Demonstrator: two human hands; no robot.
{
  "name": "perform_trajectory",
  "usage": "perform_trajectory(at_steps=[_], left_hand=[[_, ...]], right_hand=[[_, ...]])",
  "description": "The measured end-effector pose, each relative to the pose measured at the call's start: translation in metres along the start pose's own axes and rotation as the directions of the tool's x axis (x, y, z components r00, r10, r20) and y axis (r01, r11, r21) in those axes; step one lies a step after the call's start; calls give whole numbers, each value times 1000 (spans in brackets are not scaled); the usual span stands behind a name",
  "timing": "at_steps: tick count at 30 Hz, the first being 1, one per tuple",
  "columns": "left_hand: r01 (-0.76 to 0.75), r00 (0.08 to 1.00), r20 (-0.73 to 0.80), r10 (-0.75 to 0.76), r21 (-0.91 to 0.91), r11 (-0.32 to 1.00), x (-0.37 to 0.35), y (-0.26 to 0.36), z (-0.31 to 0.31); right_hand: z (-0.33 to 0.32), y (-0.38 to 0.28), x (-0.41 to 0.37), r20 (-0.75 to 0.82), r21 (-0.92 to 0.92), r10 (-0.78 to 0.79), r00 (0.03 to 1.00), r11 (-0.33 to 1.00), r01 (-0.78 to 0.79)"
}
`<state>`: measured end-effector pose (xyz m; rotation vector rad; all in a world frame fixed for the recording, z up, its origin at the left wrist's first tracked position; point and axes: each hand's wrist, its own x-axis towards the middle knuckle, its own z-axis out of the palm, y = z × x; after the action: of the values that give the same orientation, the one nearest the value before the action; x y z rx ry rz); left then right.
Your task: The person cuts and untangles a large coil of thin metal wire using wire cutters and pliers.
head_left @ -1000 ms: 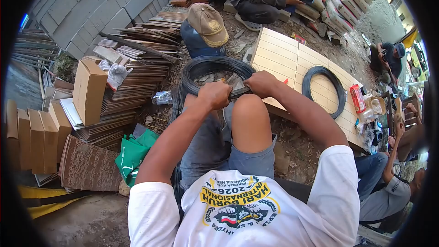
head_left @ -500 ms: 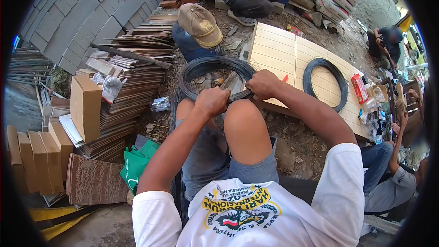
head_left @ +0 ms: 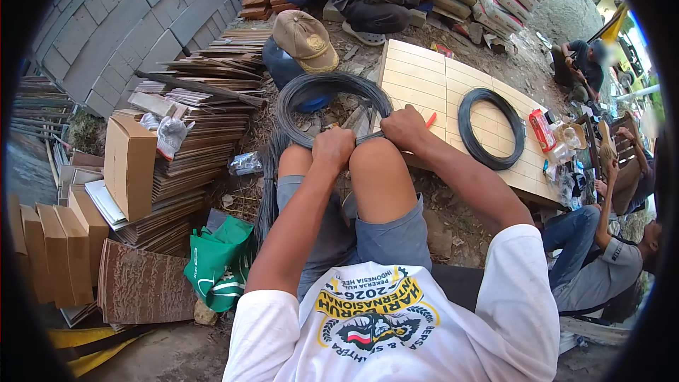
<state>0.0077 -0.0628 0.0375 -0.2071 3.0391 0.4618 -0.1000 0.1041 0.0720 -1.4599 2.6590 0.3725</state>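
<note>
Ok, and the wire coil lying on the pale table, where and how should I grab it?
I'd take that wire coil by its near rim, coming from your side with your right hand, hooking through the open middle, thumb outside; it seems to lie flat, a slim ring.

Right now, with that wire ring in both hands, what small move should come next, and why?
Perhaps slide the left hand leftward around the wire coil: it grips around the middle of the near edge and the right hand is at the right, so no hand is on the left side. A wider hold may be steadier.
</note>
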Motion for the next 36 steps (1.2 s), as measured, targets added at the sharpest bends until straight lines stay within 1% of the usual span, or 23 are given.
perform_trajectory(at_steps=[3, 5, 8, 9, 11, 15, 17, 18, 22, 24, 25, 26, 27, 28, 29, 30, 31, 33, 34, 36], left_hand=[[-18, 1000, -12, 18, 6, 1000, -3, 9, 1], [32, 999, -16, -32, 1, 999, 1, 11, 5], [16, 1000, -8, -16, 28, 999, 1, 8, 7], [17, 1000, -23, -17, 31, 999, 7, 6, 5], [65, 998, -18, -65, 21, 998, 4, 6, 12], [61, 998, -20, -61, -10, 998, 9, 4, 16], [63, 998, -32, -63, -2, 998, 6, 5, 15], [57, 998, -28, -57, -4, 998, 7, 5, 15], [5, 1000, -20, -5, -1, 1000, 11, -1, 24], [-20, 1000, -22, 21, 3, 1000, 13, -4, 30], [-58, 998, -13, 58, 20, 998, 16, -8, 30], [-93, 996, -1, 93, 33, 995, 17, -11, 30], [-96, 995, -2, 96, 28, 995, 11, -11, 24], [-142, 989, 30, 142, 0, 990, 4, -13, 8], [-190, 980, 57, 191, -28, 981, 0, -18, -3], [-235, 964, 118, 239, -49, 971, 2, -33, -7], [-283, 940, 179, 291, -72, 956, 5, -52, -12], [-381, 879, 212, 427, -227, 896, 12, -96, -20], [-402, 871, 207, 445, -218, 889, 19, -104, -23], [-464, 871, 116, 477, -121, 877, 13, -107, -16]], right_hand=[[10, -2, -8, -6, 11, 69, 998, 998, -69], [13, 1, -8, -12, 3, 114, 993, 994, -113], [24, -7, -9, -81, 51, 197, 977, 980, -193], [21, -5, -6, -94, 45, 195, 976, 980, -191], [29, -10, -11, -134, 84, 255, 958, 966, -245], [36, -13, -17, -92, 98, 304, 948, 950, -296], [52, -17, -19, -186, 95, 350, 918, 936, -338], [49, -22, -22, -139, 174, 435, 889, 895, -411], [46, -26, -29, -87, 205, 492, 866, 860, -468], [47, -24, -28, -94, 140, 427, 900, 900, -412], [43, -19, -23, -106, 136, 428, 898, 901, -413], [39, -16, -20, -107, 121, 346, 932, 935, -333], [38, -15, -21, -96, 106, 264, 960, 961, -254], [36, -15, -22, -95, 99, 268, 959, 961, -259], [34, -15, -22, -130, 117, 187, 974, 978, -172], [31, -13, -21, -170, 130, 108, 979, 988, -87], [33, -10, -19, -164, 118, 96, 982, 990, -77], [31, -7, -21, -173, 88, 64, 983, 995, -49], [28, -2, -16, -183, 84, 85, 979, 994, -70], [31, 0, -20, -261, 99, 13, 965, 995, 13]])
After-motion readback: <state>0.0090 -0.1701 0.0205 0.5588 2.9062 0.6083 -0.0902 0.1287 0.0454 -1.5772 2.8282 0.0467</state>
